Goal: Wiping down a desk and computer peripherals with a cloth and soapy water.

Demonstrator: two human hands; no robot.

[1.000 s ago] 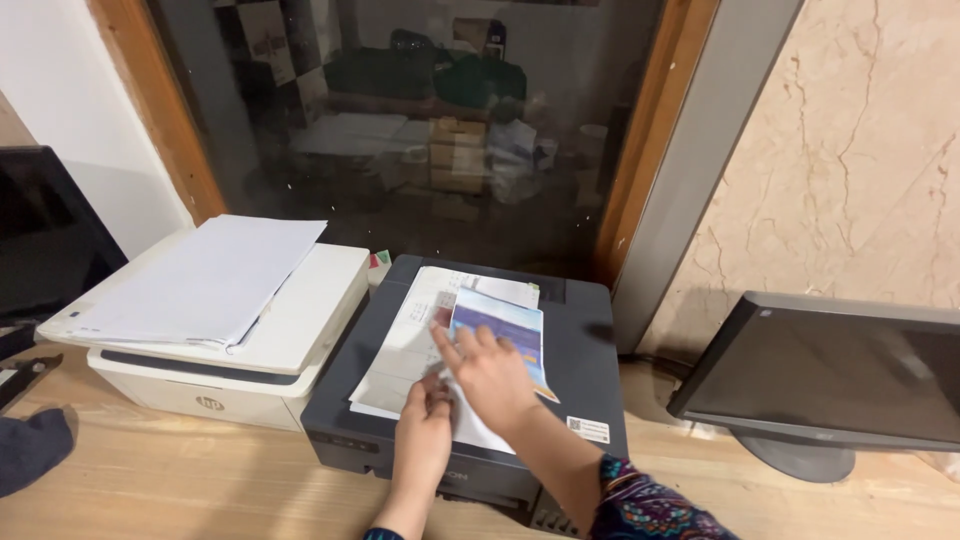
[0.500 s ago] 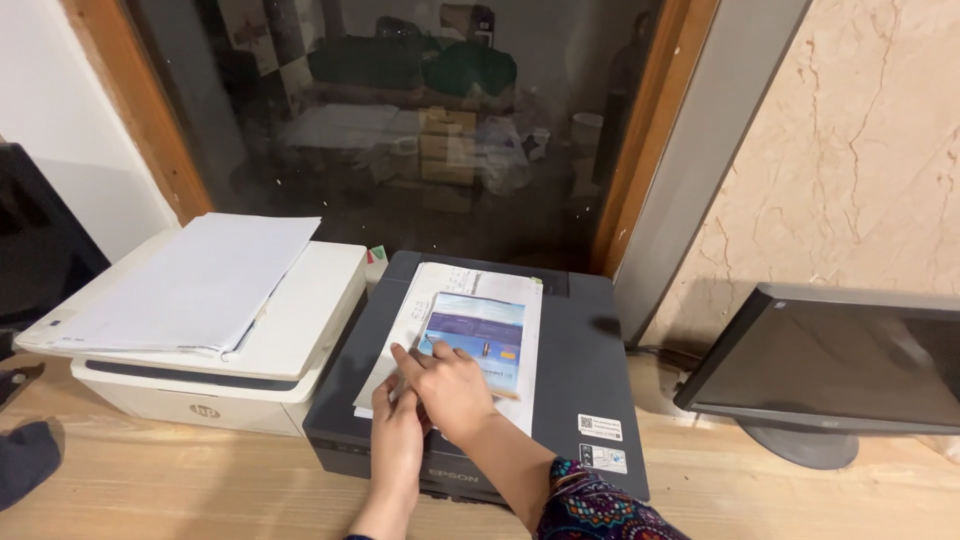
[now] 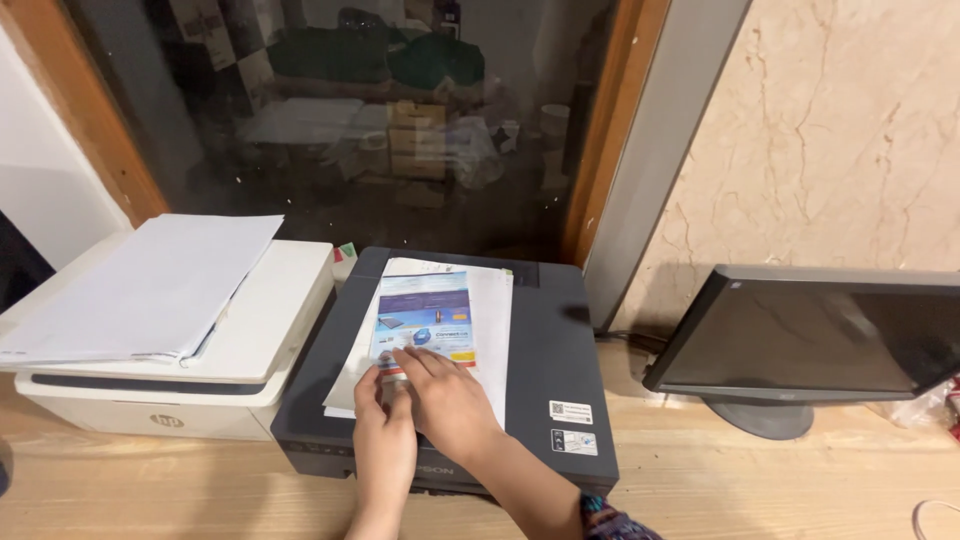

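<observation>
We see a wooden desk running under everything, and behind it, at twelve o'clock, a dark glass window in a wooden frame. At nine o'clock sits a white printer with a stack of white paper on its lid. At three o'clock stands a black flat monitor, tilted back on its round foot. In the middle is the dark grey printer, just beside the white one. On its closed lid lie white sheets, and on top of those a blue printed leaflet, squared up with its long edges running toward twelve o'clock.

Both hands rest at the leaflet's near edge, at six o'clock of it. Our right hand lies palm down, fingers spread flat and pressing on the leaflet's lower edge. Our left hand touches the right one, fingers curled over the lower left corner of the papers; we cannot tell whether it pinches anything.
</observation>
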